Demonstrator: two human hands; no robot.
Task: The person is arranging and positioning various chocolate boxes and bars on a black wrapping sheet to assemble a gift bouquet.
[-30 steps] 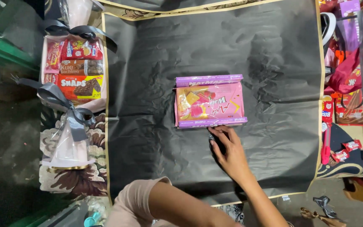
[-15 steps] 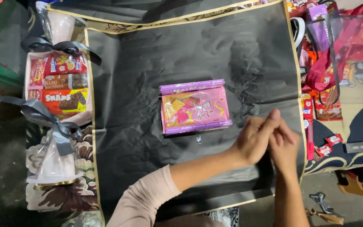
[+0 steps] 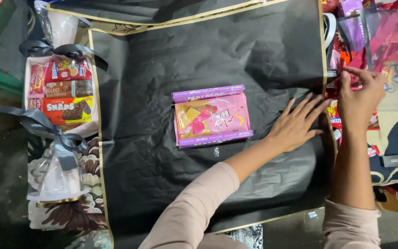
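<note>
A black wrapping sheet (image 3: 171,175) with a gold border covers the middle, bare on all sides of one pink-and-purple biscuit pack (image 3: 212,119) lying flat at its centre. The left hand (image 3: 295,124) rests palm-down on the sheet at 3 o'clock from the pack, fingers spread wide, near the sheet's right edge. The right hand (image 3: 359,99), just past that edge, pinches something small I cannot make out. At 9 o'clock lie two cellophane gift bundles (image 3: 61,90) tied with grey ribbon; loose red snack packets (image 3: 374,41) crowd 2 o'clock
</note>
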